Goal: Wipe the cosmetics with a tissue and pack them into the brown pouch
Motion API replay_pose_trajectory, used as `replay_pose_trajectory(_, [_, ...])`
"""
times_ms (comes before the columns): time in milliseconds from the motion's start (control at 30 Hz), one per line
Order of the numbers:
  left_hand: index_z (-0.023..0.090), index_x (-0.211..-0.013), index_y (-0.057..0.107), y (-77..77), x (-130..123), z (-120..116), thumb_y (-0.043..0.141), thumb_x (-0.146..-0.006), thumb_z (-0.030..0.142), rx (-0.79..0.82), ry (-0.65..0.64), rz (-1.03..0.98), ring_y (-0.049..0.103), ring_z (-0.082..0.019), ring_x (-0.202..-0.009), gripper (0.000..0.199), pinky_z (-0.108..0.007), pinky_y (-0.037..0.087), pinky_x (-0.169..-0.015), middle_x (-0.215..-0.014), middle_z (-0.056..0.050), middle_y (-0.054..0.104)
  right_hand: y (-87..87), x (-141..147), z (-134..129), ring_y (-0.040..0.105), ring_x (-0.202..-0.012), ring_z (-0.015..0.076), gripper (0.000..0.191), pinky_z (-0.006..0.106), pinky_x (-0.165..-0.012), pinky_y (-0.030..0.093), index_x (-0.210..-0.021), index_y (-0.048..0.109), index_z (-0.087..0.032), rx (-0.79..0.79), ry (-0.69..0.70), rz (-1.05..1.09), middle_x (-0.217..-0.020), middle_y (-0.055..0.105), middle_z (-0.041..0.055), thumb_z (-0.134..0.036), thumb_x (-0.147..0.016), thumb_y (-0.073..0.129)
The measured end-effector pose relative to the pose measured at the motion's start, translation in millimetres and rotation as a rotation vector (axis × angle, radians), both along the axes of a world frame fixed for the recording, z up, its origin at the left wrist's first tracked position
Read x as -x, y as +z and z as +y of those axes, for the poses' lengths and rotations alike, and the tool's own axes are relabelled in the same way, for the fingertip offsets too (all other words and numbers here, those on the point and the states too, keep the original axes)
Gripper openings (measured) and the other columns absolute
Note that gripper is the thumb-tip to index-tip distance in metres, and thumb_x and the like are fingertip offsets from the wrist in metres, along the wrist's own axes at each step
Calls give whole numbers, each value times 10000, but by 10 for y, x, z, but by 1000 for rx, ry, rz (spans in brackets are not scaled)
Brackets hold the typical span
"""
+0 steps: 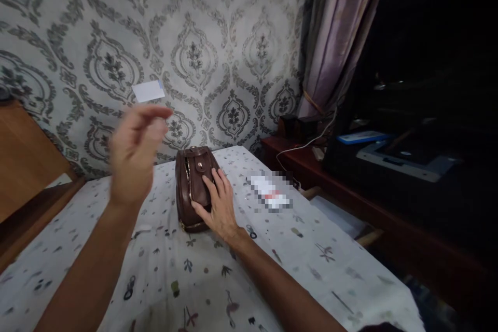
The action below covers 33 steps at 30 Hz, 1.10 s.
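A brown leather zip bag (193, 184) with a snap tab and gold-coloured zips stands on the patterned bedsheet. My right hand (218, 202) lies on its right side, fingers spread and pressed flat against the leather. My left hand (136, 150) is raised to the left of the bag, in front of the wall, and blurred by motion. Its fingers are curved, with a gap to the thumb, and nothing shows between them. Just above it appears a white card-like rectangle (148, 91) with a blue corner; I cannot tell whether it is on the wall or in the air.
A pixelated white and red item (270, 192) lies on the sheet (210, 275) right of the bag. A wooden panel (31, 161) borders the left. At right are a dark screen (420, 88), a reddish cabinet (311, 166), a white cable (307, 139) and a purple curtain (336, 31).
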<state>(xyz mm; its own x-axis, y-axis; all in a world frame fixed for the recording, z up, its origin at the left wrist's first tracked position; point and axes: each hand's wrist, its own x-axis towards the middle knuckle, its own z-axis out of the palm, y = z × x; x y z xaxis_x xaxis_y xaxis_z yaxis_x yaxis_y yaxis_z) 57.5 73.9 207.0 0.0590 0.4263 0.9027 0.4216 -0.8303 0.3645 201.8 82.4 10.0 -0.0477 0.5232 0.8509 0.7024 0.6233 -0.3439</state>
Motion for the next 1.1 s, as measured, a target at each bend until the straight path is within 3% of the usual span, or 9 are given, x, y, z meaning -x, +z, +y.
replay_pose_trajectory(67, [213, -1153, 635, -39, -39, 234, 583, -906, 398, 114, 134, 224, 589, -265, -1170, 312, -412, 498, -992, -1200, -81, 630, -1, 1, -2, 251, -1484, 335, 605, 597, -1167, 307, -1433, 426, -173, -7, 0, 0, -1547, 378, 178, -448, -915, 573])
replay_pose_trajectory(133, [184, -1279, 572, -125, -71, 533, 643, -833, 471, 263, 257, 467, 496, -321, -1301, 535, -467, 412, -1088, -1337, -133, 568, -2, 2, -4, 245, -1486, 338, 609, 599, -1162, 310, -1431, 427, -165, -8, -5, -1, -1558, 361, 185, -451, -915, 575])
replay_pose_trajectory(233, [167, -1395, 493, -277, -115, 929, 694, -746, 556, 549, 249, 692, 456, -342, -1363, 783, -441, 392, -1104, -1471, -160, 496, -2, 3, -6, 242, -1489, 338, 611, 595, -1159, 315, -1426, 434, -154, -4, -15, -14, -1556, 367, 191, -442, -909, 585])
replay_pose_trajectory(300, [163, -1348, 549, -360, -154, 1110, 695, -735, 526, 625, 226, 766, 501, -324, -1328, 727, -395, 405, -1085, -1439, -146, 547, -1, 2, -6, 250, -1488, 336, 612, 588, -1159, 316, -1424, 439, -152, -2, -25, -22, -1549, 385, 186, -434, -903, 594])
replay_pose_trajectory(400, [177, -1100, 702, -430, -215, 1286, 656, -756, 434, 639, 230, 793, 620, -304, -1156, 433, -364, 451, -994, -1181, -112, 714, 7, -5, -5, 266, -1483, 332, 617, 587, -1162, 308, -1424, 446, -160, -2, -37, -33, -1538, 416, 170, -445, -898, 598])
replay_pose_trajectory(533, [191, -844, 735, -440, -260, 1419, 636, -749, 400, 677, 199, 772, 683, -252, -869, 250, -307, 494, -767, -836, -57, 752, 20, -19, -2, 290, -1472, 329, 619, 595, -1158, 304, -1421, 463, -172, -19, -40, -36, -1515, 457, 160, -477, -898, 590])
replay_pose_trajectory(667, [168, -851, 731, -453, -269, 1456, 668, -707, 428, 750, 110, 735, 646, -200, -658, 303, -276, 468, -594, -713, -22, 723, 28, -25, -3, 302, -1464, 337, 617, 602, -1152, 304, -1402, 485, -167, -12, -38, -34, -1503, 472, 162, -488, -889, 605])
replay_pose_trajectory(900, [161, -870, 733, -520, -288, 1497, 710, -632, 313, 769, 85, 690, 617, -177, -627, 284, -258, 438, -575, -695, -1, 708, 39, -23, -23, 261, -1480, 354, 644, 608, -1144, 314, -1425, 463, -172, 27, -47, -74, -1542, 419, 161, -487, -884, 614])
replay_pose_trajectory(1100, [190, -749, 720, -540, -298, 1529, 657, -724, 344, 700, 198, 687, 622, -197, -696, 168, -269, 386, -609, -669, -15, 690, 40, -5, -26, 247, -1488, 349, 637, 594, -1146, 325, -1425, 462, -163, 47, -53, -66, -1571, 355, 185, -487, -895, 602])
